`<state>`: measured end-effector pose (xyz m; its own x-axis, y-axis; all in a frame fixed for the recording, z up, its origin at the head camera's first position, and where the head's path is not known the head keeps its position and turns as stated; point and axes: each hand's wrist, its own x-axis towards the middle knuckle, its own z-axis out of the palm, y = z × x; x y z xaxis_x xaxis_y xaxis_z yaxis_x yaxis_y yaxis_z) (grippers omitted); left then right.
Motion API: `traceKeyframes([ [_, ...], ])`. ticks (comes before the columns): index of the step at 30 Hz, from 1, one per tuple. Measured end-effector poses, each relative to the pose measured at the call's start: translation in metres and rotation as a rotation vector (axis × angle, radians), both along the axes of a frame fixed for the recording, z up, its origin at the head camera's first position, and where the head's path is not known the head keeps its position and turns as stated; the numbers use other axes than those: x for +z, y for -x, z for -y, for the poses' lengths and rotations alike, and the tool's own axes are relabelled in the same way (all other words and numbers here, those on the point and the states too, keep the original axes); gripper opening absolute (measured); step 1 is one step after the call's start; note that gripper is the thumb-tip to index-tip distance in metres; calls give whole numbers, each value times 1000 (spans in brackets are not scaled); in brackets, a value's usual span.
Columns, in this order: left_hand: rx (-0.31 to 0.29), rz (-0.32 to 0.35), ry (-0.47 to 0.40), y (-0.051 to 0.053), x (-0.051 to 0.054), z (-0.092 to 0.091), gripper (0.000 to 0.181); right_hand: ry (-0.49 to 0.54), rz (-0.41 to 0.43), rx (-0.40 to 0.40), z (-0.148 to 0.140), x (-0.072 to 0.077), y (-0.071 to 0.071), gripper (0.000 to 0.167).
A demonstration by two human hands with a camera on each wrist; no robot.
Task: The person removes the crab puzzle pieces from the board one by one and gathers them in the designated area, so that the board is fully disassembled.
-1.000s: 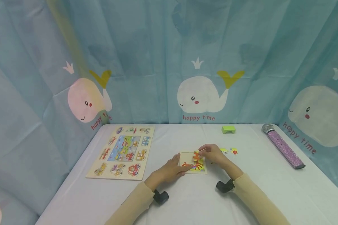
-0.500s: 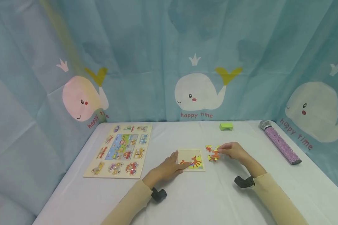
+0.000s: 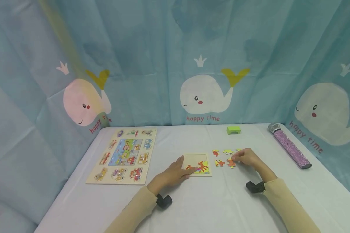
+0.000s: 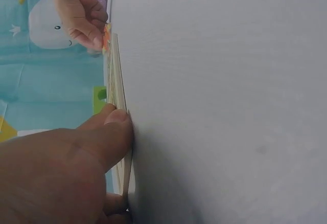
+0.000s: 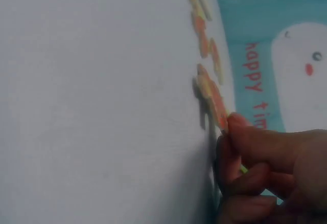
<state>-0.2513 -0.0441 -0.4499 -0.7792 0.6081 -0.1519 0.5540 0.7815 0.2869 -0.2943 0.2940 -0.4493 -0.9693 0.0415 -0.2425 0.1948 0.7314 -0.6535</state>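
Right hand (image 3: 246, 157): shifted since the earliest frame from over the tray to right of centre; my thumb and finger pinch one edge of the orange piece.
Orange piece (image 3: 231, 162): right of centre, tilted in my right wrist view; whether it touches the cloth, I cannot tell.
Left hand (image 3: 175, 173): well apart from my right, fingers extended, thumb resting on the puzzle tray.
Puzzle tray (image 3: 193, 158): just below centre, partly filled with an animal picture.
Loose pieces (image 3: 220, 163): between tray and right hand, one partly covered.
Vehicle board (image 3: 109, 182): left.
Green block (image 3: 233, 130): above the pieces.
Pink microphone (image 3: 291, 148): far right.
Whale curtain (image 3: 151, 97): upper frame.
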Motion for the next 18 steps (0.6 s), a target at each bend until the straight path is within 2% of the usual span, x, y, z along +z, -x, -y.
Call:
traceKeyframes([
  [5,-7,-15,-3,2,-3,1,44,-74,-23,-15,4,-2,0,19],
  [11,-5,-12,-1,4,-6,2,44,-40,-63,25,12,4,-3,17],
  [13,-7,-12,-3,4,-6,1,44,6,-61,58,20,7,-4,15],
  [18,-7,0,-5,3,-5,0,45,48,-106,242,53,10,-5,11],
])
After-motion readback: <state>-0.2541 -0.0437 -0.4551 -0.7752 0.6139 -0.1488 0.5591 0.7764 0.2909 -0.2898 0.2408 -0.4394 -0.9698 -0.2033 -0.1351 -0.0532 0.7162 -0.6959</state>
